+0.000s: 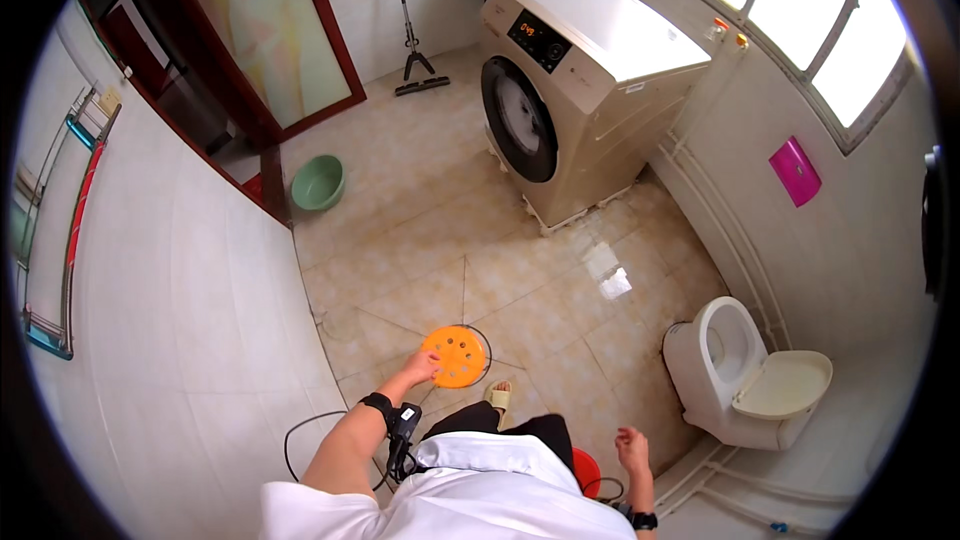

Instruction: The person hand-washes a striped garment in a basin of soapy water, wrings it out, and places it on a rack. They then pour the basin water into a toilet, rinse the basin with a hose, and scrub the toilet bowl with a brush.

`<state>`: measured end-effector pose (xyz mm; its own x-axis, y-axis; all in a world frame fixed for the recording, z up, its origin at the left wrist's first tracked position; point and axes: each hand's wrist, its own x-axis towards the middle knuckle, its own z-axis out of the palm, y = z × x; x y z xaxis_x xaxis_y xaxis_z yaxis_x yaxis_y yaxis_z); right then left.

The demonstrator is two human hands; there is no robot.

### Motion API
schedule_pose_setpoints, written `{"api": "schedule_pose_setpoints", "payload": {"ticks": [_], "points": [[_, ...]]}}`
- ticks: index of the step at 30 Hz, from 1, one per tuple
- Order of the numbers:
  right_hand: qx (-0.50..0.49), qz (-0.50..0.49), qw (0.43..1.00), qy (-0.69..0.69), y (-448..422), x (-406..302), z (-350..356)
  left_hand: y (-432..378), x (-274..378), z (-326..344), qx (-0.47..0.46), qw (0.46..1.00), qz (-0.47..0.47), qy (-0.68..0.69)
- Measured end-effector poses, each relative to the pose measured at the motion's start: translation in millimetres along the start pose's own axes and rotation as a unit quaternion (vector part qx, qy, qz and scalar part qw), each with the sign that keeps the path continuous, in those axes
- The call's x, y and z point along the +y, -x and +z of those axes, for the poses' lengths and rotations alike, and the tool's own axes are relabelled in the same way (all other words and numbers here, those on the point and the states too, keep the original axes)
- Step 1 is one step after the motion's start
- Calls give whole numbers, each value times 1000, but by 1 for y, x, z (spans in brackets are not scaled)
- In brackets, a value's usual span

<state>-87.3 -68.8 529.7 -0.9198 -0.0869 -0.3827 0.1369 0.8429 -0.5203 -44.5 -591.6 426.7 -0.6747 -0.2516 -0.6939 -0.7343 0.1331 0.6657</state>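
My left hand (422, 366) is at the left rim of a round orange stool seat (460, 354), with fingers closed on its edge. Several holes pierce the seat. A dark ring, seemingly part of the stool's frame, shows past its right side; whether the legs touch the floor is hidden. My right hand (632, 450) hangs out to the right, holding nothing, its fingers loosely bent. Beside it, partly hidden by my body, is a red plastic container (586, 471).
A front-loading washing machine (585, 90) with a lit display stands ahead. A toilet (716, 367) is at right, its lid folded back. A green basin (319, 183) sits on the tiled floor (420, 240) near the doorway. A mop (411, 45) leans at the back wall.
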Motion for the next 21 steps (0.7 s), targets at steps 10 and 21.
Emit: {"api": "schedule_pose_setpoints", "payload": {"ticks": [10,21], "points": [[-189,-177,941,220,-175,-198,-39,45,-75,-10,183,928,-133,297],[-329,-351,857,185,-384,-360,-21,21,-24,16,282,831,-176,445]]}}
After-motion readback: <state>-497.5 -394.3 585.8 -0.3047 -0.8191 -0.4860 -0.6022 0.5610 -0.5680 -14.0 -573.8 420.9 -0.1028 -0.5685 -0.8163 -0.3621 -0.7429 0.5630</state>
